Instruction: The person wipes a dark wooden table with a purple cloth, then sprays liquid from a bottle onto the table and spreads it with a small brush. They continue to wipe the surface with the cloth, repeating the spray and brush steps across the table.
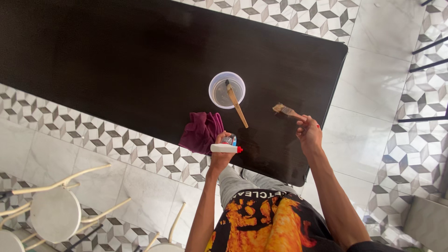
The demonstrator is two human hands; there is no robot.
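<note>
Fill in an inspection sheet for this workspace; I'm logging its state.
Surface: dark table, glossy.
Job's things: brush in right hand; spray bottle in left hand.
Clutter: clear cup with a second brush leaning in it; maroon cloth at the table edge.
Grippers: both hands closed on their tools.
Cables: nothing seen.
Surroundings: patterned tile floor; white stools.
</note>
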